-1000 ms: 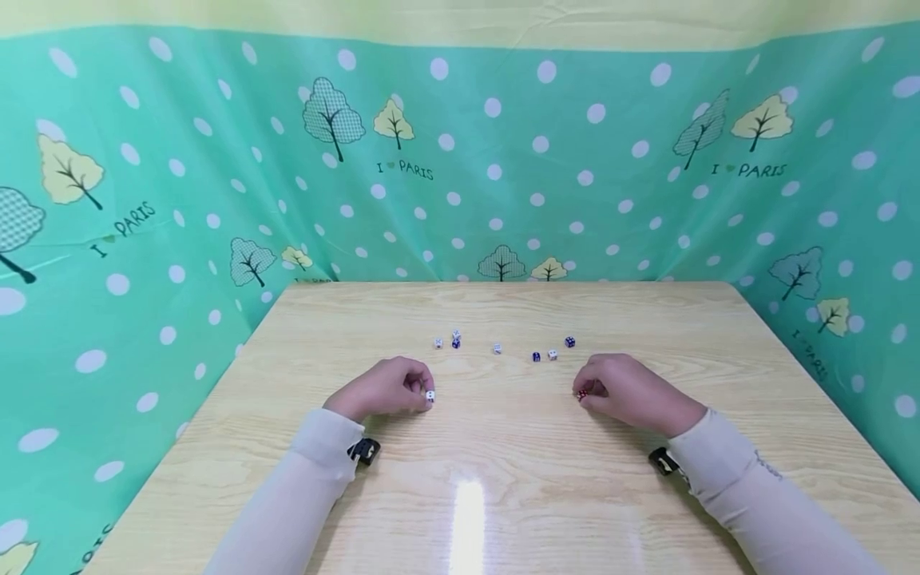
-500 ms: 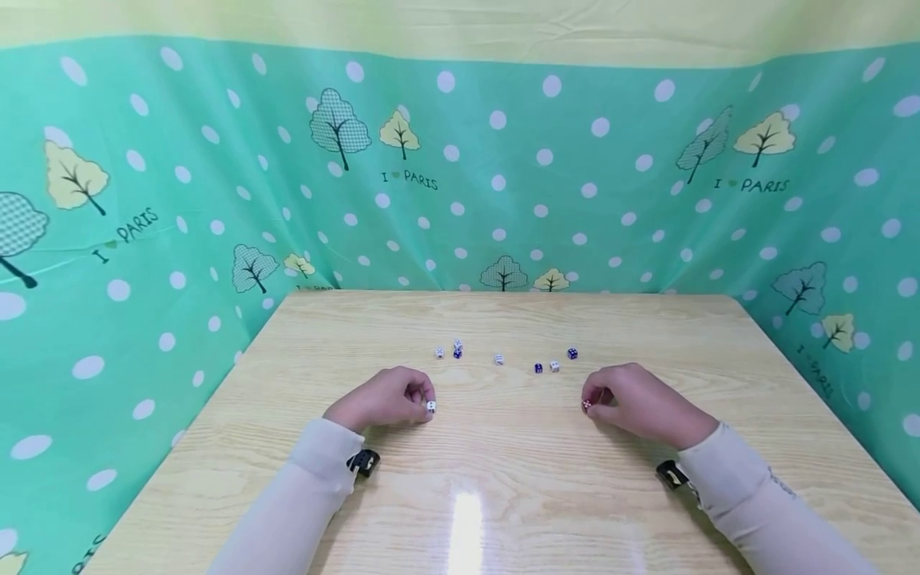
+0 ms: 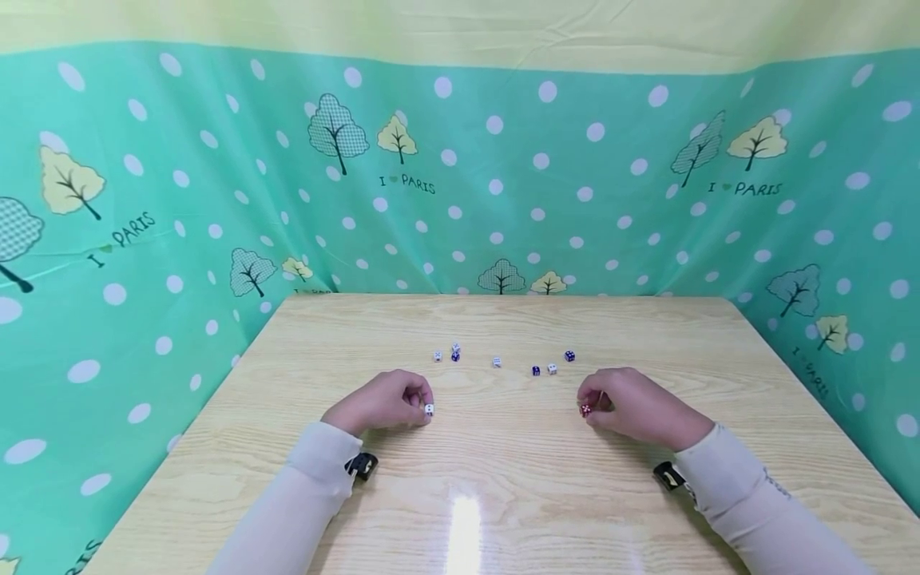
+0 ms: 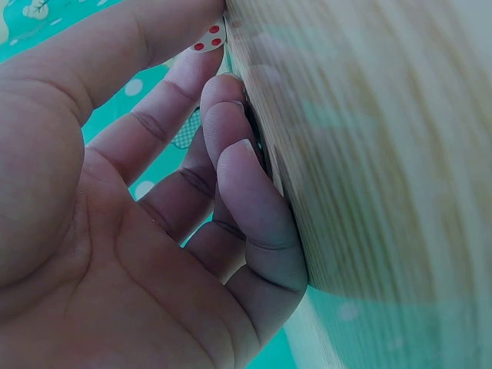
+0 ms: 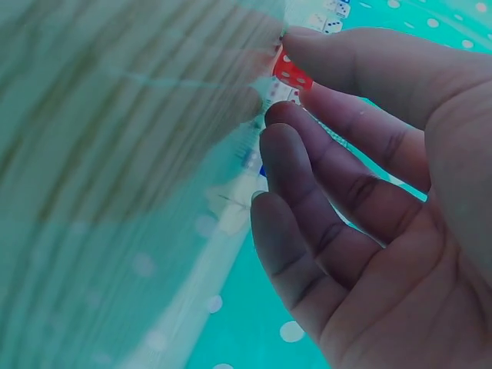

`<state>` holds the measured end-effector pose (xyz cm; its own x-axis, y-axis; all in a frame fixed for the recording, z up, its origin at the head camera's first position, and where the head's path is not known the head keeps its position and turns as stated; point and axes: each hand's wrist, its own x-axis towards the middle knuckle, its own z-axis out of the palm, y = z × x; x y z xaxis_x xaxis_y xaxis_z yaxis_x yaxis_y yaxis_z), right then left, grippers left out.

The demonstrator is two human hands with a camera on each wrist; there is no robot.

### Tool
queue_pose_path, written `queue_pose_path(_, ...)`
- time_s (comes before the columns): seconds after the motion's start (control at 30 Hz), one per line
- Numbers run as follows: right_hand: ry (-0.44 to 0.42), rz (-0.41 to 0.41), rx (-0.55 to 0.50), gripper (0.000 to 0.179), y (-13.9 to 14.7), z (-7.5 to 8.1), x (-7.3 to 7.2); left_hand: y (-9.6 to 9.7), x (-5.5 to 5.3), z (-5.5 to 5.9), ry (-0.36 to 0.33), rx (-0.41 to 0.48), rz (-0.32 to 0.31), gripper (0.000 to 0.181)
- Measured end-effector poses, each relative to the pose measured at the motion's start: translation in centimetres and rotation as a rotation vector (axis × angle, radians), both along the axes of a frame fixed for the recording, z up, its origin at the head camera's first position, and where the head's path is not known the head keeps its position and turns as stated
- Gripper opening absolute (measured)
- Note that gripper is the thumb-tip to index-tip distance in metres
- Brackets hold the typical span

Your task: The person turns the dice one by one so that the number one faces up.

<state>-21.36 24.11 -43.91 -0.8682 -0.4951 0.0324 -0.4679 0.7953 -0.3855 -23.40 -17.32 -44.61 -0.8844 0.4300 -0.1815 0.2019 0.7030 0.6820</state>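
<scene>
In the head view my left hand pinches a white die between thumb and index finger, low at the tabletop. Seen from the left wrist, that die has red pips and is partly covered by the fingers. My right hand pinches a red die with white pips. The right wrist view shows this die between thumb and index finger, the other fingers loosely bent. Whether either die touches the table is hard to tell.
Beyond the hands, several dice lie loose on the wooden table: a white die in the middle, a white die on the left, a dark blue die on the right. A polka-dot cloth encloses the table's back and sides.
The head view has tilted slightly, so everything sits a little lower. My right hand has shifted slightly right with the red die. The left hand keeps its pinch and place.
</scene>
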Motion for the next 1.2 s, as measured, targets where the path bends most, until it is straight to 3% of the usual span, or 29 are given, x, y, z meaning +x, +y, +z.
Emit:
queue_pose_path(0.57,0.068,0.030,0.042,0.015,-0.25,0.01,0.09,0.12,-0.24,-0.01,0.001,-0.001,0.002,0.015)
queue_pose_path(0.9,0.070,0.061,0.032,0.027,-0.51,0.16,0.15,-0.05,-0.03,0.04,-0.014,-0.001,0.013,0.015)
queue_pose_path(1.07,0.055,0.015,0.045,0.033,-0.66,0.08,0.20,-0.05,0.13,0.04,-0.012,-0.001,0.014,0.015)
queue_pose_path(1.2,0.062,-0.012,0.062,0.026,-0.63,-0.08,0.26,0.05,0.03,0.04,-0.015,0.003,0.012,0.015)
